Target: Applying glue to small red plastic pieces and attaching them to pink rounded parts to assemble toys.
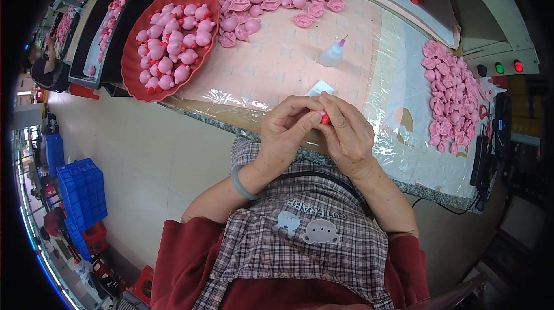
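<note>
While blue crates (83, 191) stand left of the worktable (259, 73), both hands' fingers (304, 126) (336, 111) pinch a red piece (325, 119).

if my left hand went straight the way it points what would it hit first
Probably the right hand: the left hand points forward and rightward, with the right hand close ahead, by the small red piece; exact depth is unclear.

Bright light glares off plastic sheeting (388, 147); edges bend.
</note>
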`<state>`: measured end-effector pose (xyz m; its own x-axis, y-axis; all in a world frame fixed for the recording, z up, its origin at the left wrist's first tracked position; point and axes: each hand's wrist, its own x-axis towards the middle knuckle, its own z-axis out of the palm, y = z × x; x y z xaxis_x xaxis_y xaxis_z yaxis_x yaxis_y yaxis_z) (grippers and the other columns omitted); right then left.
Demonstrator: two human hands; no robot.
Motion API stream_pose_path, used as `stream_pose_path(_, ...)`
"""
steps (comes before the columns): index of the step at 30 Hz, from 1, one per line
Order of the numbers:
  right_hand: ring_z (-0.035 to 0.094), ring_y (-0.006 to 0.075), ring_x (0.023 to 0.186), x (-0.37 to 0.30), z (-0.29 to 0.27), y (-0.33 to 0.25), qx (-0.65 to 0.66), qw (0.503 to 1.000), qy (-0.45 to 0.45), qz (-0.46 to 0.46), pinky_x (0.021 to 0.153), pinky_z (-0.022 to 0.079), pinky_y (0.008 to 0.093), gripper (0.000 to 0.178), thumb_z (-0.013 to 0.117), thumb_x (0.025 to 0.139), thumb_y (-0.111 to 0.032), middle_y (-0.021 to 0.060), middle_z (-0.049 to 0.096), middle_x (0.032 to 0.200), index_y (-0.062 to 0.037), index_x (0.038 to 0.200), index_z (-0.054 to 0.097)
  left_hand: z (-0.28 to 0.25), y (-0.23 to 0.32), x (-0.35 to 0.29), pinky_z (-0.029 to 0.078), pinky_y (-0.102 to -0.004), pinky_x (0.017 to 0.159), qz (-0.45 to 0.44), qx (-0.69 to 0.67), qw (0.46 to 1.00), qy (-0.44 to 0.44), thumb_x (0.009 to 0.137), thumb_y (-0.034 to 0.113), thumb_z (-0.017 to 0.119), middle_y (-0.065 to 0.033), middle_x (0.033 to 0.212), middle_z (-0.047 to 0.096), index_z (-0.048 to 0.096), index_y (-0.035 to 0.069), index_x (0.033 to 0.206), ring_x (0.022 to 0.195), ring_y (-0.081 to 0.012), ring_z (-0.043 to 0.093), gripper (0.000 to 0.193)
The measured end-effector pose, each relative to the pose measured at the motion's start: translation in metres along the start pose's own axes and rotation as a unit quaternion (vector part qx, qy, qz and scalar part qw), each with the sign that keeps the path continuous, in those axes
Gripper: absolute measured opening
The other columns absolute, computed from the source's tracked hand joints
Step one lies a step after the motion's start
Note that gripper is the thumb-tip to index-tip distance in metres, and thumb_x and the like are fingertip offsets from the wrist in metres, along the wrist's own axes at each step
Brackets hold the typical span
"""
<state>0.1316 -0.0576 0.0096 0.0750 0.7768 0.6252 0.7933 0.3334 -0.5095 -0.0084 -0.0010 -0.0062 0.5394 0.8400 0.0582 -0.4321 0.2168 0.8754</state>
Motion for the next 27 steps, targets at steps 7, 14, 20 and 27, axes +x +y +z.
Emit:
stream_pose_path(7, 0.069, 0.0303, 0.093, 0.0, 0.001, 0.0, 0.002, 1.0, 0.003, -0.001, 0.078, 0.058, 0.0348, 0.044, 0.075, 0.075, -0.001, 0.0187, 0.068, 0.106, 0.0031, 0.118, 0.065, 0.0, 0.0, 0.0, 0.053, -0.0243, 0.087, -0.004, 0.005, 1.0, 0.003, 0.094, 0.0, 0.06, -0.0064, 0.106, 0.065, 0.061, -0.002, 0.111, 0.098, -0.0117, 0.064, 0.017)
stream_pose_path(14, 0.069, 0.0304, 0.094, 0.0, 0.001, 0.001, -0.003, 1.0, 0.004, 0.0, 0.078, 0.058, 0.0348, 0.044, 0.075, 0.075, -0.001, 0.0183, 0.068, 0.107, 0.0027, 0.118, 0.065, -0.001, -0.002, 0.0, 0.053, -0.0236, 0.086, -0.004, 0.002, 1.0, 0.005, 0.094, 0.0, 0.06, -0.0058, 0.106, 0.065, 0.061, -0.002, 0.111, 0.098, -0.0112, 0.063, 0.017)
stream_pose_path(20, 0.069, 0.0301, 0.093, 0.002, -0.001, 0.0, -0.01, 1.0, -0.001, 0.003, 0.076, 0.058, 0.0353, 0.044, 0.076, 0.075, -0.002, 0.0179, 0.068, 0.107, 0.0025, 0.117, 0.065, 0.001, 0.001, 0.002, 0.052, -0.0243, 0.086, -0.003, 0.004, 1.0, 0.008, 0.095, 0.0, 0.06, -0.0063, 0.105, 0.066, 0.061, -0.001, 0.112, 0.098, -0.0112, 0.063, 0.017)
stream_pose_path(27, 0.068, 0.0292, 0.093, 0.01, -0.003, -0.009, -0.007, 0.999, -0.014, 0.034, 0.077, 0.057, 0.0358, 0.047, 0.079, 0.073, -0.011, 0.0148, 0.066, 0.109, 0.0001, 0.117, 0.065, -0.007, 0.009, 0.005, 0.052, -0.0279, 0.09, -0.07, -0.092, 0.993, -0.018, 0.096, 0.006, 0.061, -0.0083, 0.106, 0.065, 0.058, 0.001, 0.112, 0.102, -0.0145, 0.063, 0.018)
